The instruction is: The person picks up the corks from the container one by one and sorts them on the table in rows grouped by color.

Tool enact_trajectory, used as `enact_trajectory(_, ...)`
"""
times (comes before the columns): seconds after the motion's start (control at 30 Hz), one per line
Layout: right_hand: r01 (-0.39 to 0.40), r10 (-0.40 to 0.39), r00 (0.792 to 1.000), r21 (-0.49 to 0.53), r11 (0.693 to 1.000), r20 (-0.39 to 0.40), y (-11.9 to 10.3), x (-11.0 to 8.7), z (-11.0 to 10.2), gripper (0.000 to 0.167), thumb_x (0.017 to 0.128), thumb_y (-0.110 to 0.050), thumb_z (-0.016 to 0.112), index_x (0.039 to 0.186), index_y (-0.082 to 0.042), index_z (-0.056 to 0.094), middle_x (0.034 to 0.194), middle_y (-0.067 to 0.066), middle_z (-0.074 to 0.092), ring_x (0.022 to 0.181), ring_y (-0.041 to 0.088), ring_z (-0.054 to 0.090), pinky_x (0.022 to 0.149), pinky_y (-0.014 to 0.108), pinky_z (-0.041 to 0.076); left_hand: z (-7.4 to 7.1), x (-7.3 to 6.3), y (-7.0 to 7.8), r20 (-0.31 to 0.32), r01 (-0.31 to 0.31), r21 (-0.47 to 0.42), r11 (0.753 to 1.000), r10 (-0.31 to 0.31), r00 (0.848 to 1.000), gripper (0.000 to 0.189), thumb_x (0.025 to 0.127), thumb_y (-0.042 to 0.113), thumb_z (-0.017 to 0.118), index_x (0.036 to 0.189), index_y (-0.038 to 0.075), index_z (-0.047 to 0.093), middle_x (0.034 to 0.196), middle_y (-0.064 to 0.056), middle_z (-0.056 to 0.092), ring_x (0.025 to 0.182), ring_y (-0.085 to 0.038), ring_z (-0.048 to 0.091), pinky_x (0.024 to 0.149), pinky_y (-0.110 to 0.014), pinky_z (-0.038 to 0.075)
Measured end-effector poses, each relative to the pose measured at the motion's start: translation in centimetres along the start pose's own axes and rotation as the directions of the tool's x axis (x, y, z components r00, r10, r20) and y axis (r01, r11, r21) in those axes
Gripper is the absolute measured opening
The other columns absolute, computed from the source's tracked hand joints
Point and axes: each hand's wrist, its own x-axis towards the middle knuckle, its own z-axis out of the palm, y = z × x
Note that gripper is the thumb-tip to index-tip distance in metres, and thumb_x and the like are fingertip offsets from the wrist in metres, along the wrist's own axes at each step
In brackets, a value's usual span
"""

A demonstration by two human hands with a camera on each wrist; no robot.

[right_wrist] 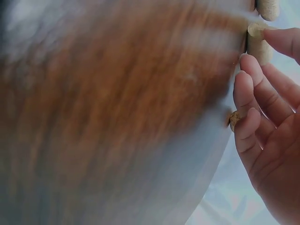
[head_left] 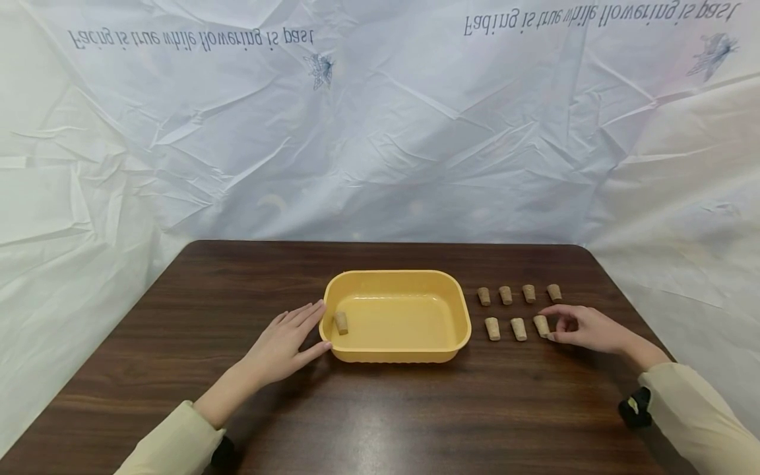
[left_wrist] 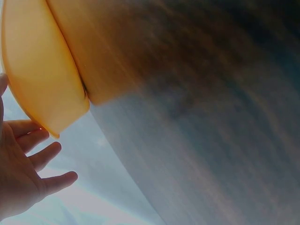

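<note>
On the left side of the yellow plastic basin [head_left: 394, 354], my left hand [head_left: 285, 343] rests its spread, mostly straight fingers against the rim. The left wrist view shows the same fingers [left_wrist: 44, 154] at the basin's edge [left_wrist: 42, 61]. One tapered cork stopper [head_left: 341, 323] lies inside the basin at its left end. To the right, my right hand [head_left: 584, 328] has thumb and index finger at the two ends of a cork stopper [head_left: 541, 326], the nearest one in the front row. In the right wrist view the thumb touches this stopper's [right_wrist: 258, 44] end.
Two more stoppers, one of them the middle one [head_left: 518, 329], continue the front row. Behind is a back row of several stoppers, with one [head_left: 554, 293] close behind my right hand. Everything stands on a dark wood-grain table [head_left: 380, 422], with a pale printed sheet [head_left: 380, 132] hanging behind.
</note>
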Motion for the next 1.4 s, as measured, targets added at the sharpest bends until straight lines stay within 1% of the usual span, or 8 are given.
enact_trajectory(0.13, 0.006, -0.006, 1.0, -0.003, 1.0, -0.011, 0.0, 0.0, 0.1, 0.042, 0.085, -0.02, 0.06, 0.118, 0.003, 0.049, 0.069, -0.009, 0.052, 0.059, 0.003, 0.047, 0.052, 0.025, 0.039, 0.0, 0.0, 0.0, 0.0, -0.002, 0.005, 1.0, 0.002, 1.0, 0.067, 0.086, 0.052, 0.045, 0.135, 0.006, 0.037, 0.136, -0.009, 0.036, 0.121, -0.026, 0.035, 0.092, -0.053, 0.027)
enact_trajectory(0.27, -0.001, 0.001, 1.0, 0.0, 1.0, -0.02, -0.3, 0.2, 0.4, 0.048, 0.083, -0.025, 0.062, 0.12, 0.001, 0.048, 0.068, -0.008, 0.052, 0.057, 0.004, 0.047, 0.052, 0.025, 0.039, 0.0, 0.0, -0.1, -0.003, -0.005, 0.01, 1.0, 0.005, 1.0, 0.067, 0.086, 0.052, 0.045, 0.135, 0.006, 0.038, 0.136, -0.008, 0.036, 0.121, -0.026, 0.035, 0.092, -0.053, 0.028)
enact_trajectory(0.47, -0.014, 0.014, 1.0, -0.01, 1.0, -0.006, -1.0, 0.9, 0.9, 0.053, 0.082, -0.032, 0.063, 0.123, -0.002, 0.047, 0.067, -0.007, 0.05, 0.055, 0.005, 0.045, 0.05, 0.024, 0.038, 0.0, 0.1, -0.1, -0.004, -0.006, 0.01, 1.0, 0.006, 1.0, 0.067, 0.086, 0.052, 0.045, 0.134, 0.006, 0.038, 0.136, -0.008, 0.036, 0.121, -0.026, 0.035, 0.092, -0.054, 0.028)
enact_trajectory(0.67, -0.002, 0.002, 1.0, -0.036, 0.999, -0.001, -1.1, 1.3, 0.9, 0.046, 0.083, -0.031, 0.062, 0.117, -0.002, 0.051, 0.066, -0.008, 0.048, 0.053, 0.005, 0.043, 0.05, 0.024, 0.035, 0.0, 0.0, 0.0, 0.003, -0.001, 0.005, 1.0, 0.001, 1.0, 0.067, 0.086, 0.052, 0.045, 0.135, 0.006, 0.037, 0.136, -0.008, 0.036, 0.121, -0.026, 0.035, 0.092, -0.053, 0.027)
enact_trajectory(0.83, -0.013, 0.012, 1.0, -0.051, 0.999, -0.018, -0.8, 0.9, 0.6, 0.04, 0.082, -0.03, 0.063, 0.111, -0.004, 0.053, 0.066, -0.009, 0.048, 0.054, 0.004, 0.042, 0.05, 0.024, 0.036, 0.0, 0.0, 0.0, 0.011, 0.003, 0.006, 1.0, -0.003, 1.0, 0.068, 0.086, 0.053, 0.045, 0.135, 0.007, 0.037, 0.136, -0.008, 0.035, 0.122, -0.026, 0.034, 0.093, -0.053, 0.027)
enact_trajectory(0.93, -0.027, 0.025, 0.999, -0.049, 0.998, -0.03, -0.6, 0.5, 0.5, 0.039, 0.082, -0.029, 0.064, 0.109, -0.002, 0.053, 0.066, -0.008, 0.048, 0.054, 0.003, 0.043, 0.05, 0.024, 0.037, -0.1, 0.1, 0.0, 0.01, 0.001, 0.006, 1.0, -0.001, 1.0, 0.068, 0.086, 0.052, 0.045, 0.135, 0.007, 0.037, 0.136, -0.008, 0.036, 0.122, -0.026, 0.034, 0.092, -0.054, 0.027)
enact_trajectory(1.07, -0.029, 0.028, 0.999, -0.037, 0.999, -0.027, -0.4, 0.2, 0.3, 0.039, 0.082, -0.028, 0.063, 0.109, 0.0, 0.052, 0.066, -0.008, 0.048, 0.054, 0.004, 0.043, 0.05, 0.024, 0.037, -0.1, 0.0, 0.0, 0.006, -0.004, 0.003, 1.0, 0.004, 1.0, 0.067, 0.086, 0.051, 0.046, 0.135, 0.006, 0.038, 0.135, -0.01, 0.036, 0.121, -0.028, 0.035, 0.092, -0.054, 0.027)
enact_trajectory(1.4, -0.034, 0.033, 0.999, -0.027, 0.999, -0.015, -0.6, 0.2, 0.2, 0.04, 0.082, -0.027, 0.064, 0.11, -0.001, 0.052, 0.066, -0.007, 0.048, 0.053, 0.004, 0.043, 0.049, 0.024, 0.037, -0.1, 0.0, 0.0, 0.005, -0.005, 0.005, 1.0, 0.005, 1.0, 0.067, 0.086, 0.051, 0.047, 0.134, 0.006, 0.038, 0.135, -0.009, 0.037, 0.121, -0.027, 0.035, 0.092, -0.054, 0.028)
